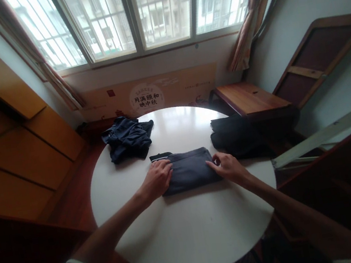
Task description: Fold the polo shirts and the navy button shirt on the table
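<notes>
A dark grey-blue garment (193,171), folded into a flat rectangle, lies in the middle of the white round table (192,232). My left hand (159,178) is closed over its left edge, fingers bent onto the cloth. At the opposite edge, my right hand (227,166) has thumb and forefinger on the upper right corner in a pinch. A black piece of cloth with a white line (160,156) sticks out behind the garment's far left corner. Whether it belongs to the same garment I cannot tell.
A crumpled heap of navy clothing (128,138) sits at the table's far left. Black folded cloth (235,136) lies at the right rim. Beyond it stands a wooden side table (252,97). Orange-brown cabinets (14,154) line the left wall, and windows (135,12) fill the back.
</notes>
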`<state>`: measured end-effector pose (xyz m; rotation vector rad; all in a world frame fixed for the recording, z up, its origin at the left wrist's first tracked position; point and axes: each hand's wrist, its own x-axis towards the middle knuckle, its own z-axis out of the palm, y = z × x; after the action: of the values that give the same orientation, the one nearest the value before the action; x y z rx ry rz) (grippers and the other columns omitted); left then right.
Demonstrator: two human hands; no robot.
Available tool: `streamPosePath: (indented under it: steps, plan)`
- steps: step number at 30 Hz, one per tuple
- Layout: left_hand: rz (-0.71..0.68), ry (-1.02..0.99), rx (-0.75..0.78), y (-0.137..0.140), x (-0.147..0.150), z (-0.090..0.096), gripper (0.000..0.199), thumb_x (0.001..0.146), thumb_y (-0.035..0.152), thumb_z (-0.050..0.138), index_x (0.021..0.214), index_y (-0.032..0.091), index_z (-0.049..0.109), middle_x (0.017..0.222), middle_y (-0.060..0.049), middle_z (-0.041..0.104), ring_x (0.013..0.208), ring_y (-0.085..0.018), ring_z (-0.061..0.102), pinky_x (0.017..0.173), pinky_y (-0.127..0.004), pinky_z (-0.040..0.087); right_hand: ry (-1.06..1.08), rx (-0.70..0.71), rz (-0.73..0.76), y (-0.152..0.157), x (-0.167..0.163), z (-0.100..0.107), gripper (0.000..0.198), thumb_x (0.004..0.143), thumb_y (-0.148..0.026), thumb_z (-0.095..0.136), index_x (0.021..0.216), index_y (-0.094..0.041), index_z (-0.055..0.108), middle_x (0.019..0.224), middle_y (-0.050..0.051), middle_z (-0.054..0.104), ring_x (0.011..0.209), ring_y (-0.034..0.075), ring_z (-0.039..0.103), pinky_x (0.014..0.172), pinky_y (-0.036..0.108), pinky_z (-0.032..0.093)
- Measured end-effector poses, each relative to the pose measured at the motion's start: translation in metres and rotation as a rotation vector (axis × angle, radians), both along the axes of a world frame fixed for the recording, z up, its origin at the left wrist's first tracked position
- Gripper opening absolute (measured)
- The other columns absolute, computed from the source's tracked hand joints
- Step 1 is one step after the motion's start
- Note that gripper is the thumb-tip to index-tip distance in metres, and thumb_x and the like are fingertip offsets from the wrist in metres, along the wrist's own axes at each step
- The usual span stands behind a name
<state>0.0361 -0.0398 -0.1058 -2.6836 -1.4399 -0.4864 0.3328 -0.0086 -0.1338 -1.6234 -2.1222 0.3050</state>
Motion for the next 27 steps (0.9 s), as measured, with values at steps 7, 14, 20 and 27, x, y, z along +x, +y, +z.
streamPosePath:
  steps: [7,14,20,27]
  plan:
    - [-0.155,-0.110,-0.034,0.028,0.023,-0.005,0.026,0.099,0.022,0.046,0.111,0.014,0.068,0.117,-0.012,0.067,0.108,-0.024,0.063,0.100,-0.040,0.050,0.047,0.108,0.073,-0.005,-0.005,0.000,0.016,0.090,-0.032,0.060,0.088,-0.017,0.062,0.085,0.010,0.070,0.077,0.024,0.066,0.072,0.032,0.047]
    - [-0.433,-0.137,-0.163,0.108,0.086,-0.014,0.033,0.097,0.015,0.049,0.128,0.017,0.061,0.125,-0.011,0.065,0.115,-0.021,0.060,0.102,-0.034,0.047,0.104,0.155,0.052,-0.006,-0.010,-0.004,0.013,0.091,-0.028,0.053,0.086,-0.018,0.060,0.084,0.010,0.069,0.075,0.024,0.065,0.071,0.033,0.048]
    - [-0.494,0.107,-0.102,0.118,0.108,0.001,0.024,0.098,0.022,0.051,0.113,0.023,0.069,0.127,-0.008,0.062,0.111,-0.022,0.057,0.093,-0.034,0.047,0.051,0.132,0.009,-0.013,-0.012,-0.003,0.023,0.097,-0.026,0.041,0.084,-0.019,0.059,0.084,0.012,0.071,0.076,0.027,0.068,0.066,0.033,0.045]
    - [-0.348,0.151,-0.020,0.105,0.122,0.007,0.027,0.099,0.022,0.046,0.119,0.024,0.064,0.133,-0.009,0.057,0.118,-0.026,0.052,0.096,-0.040,0.044,0.002,0.129,-0.036,-0.011,-0.008,-0.004,0.021,0.097,-0.026,0.039,0.085,-0.020,0.055,0.078,0.009,0.067,0.070,0.025,0.065,0.062,0.031,0.043]
